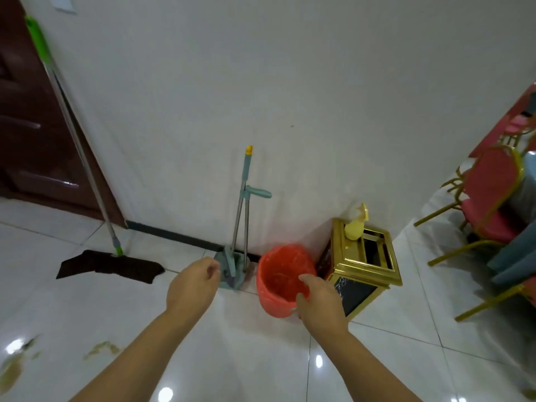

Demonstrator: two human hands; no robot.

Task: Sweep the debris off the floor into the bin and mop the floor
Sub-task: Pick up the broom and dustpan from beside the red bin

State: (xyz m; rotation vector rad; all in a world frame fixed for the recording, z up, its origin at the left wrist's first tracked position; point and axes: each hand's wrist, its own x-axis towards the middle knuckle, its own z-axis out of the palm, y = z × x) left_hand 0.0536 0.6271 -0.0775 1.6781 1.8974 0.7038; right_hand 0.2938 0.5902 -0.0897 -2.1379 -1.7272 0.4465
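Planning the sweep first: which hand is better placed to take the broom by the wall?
Left, probably. The left hand hovers just beside the broom and dustpan, holding nothing, while the right hand is at the red bin.

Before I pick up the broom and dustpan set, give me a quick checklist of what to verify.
1. Teal broom and dustpan set upright against the white wall: ok.
2. Left hand free, holding nothing: ok.
3. Right hand free: not ok, it sits at the rim of the red plastic bucket; a grip cannot be told.
4. Bucket empty: ok.
5. Brownish debris on the white tile floor unswept: ok.
6. Green-handled flat mop leaning nearby for later: ok.
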